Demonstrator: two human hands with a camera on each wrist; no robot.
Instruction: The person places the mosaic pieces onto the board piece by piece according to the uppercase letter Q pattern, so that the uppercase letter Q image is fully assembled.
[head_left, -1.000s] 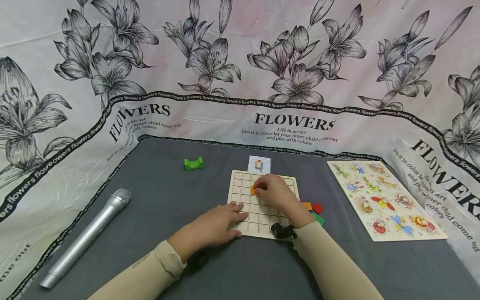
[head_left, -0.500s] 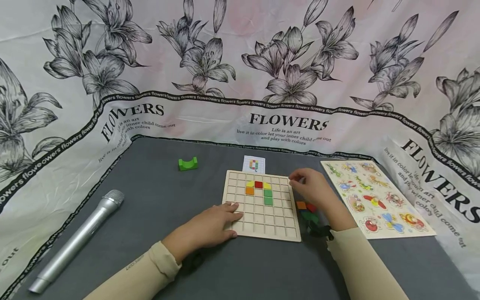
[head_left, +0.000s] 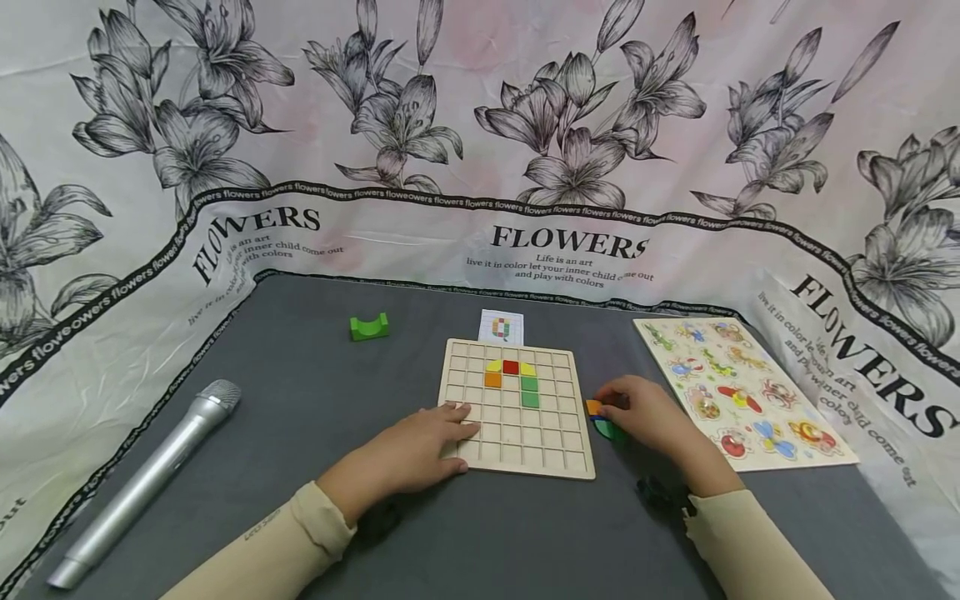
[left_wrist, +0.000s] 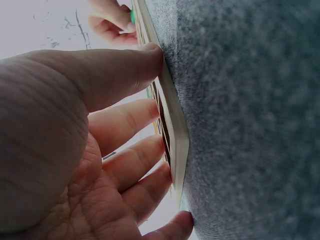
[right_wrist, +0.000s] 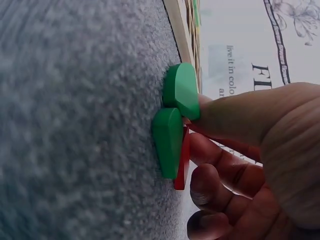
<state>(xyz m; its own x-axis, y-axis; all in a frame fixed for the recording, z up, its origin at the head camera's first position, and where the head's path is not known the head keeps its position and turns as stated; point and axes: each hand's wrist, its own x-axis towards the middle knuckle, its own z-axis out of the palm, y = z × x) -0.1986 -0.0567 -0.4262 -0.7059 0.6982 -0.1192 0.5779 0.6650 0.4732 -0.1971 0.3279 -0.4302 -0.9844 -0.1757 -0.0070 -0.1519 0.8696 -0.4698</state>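
My left hand (head_left: 401,454) rests with spread fingers on the near left edge of a wooden grid board (head_left: 487,450); in the left wrist view the thumb (left_wrist: 115,72) lies against the board's side. Set in the grid are a red square (head_left: 511,367), yellow corner pieces, an orange square (head_left: 492,380) and green squares (head_left: 529,392). Right of the board, my right hand (head_left: 652,417) pinches a loose orange tile (head_left: 594,407) between thumb and index finger. Green pieces (right_wrist: 167,142) and a red tile (right_wrist: 182,160) lie by its fingertips; the thumb tip is hidden there.
A pattern card (head_left: 501,327) lies behind the board. An animal puzzle board (head_left: 750,396) stands at the right. On the left lie a silver microphone (head_left: 150,483) and a green curved block (head_left: 369,327). A floral cloth (head_left: 420,242) borders the grey table.
My right hand has moved from the orange square on the grid, out to the right and down to the loose tiles. The left hand stays on the board. The head view has shifted slightly.
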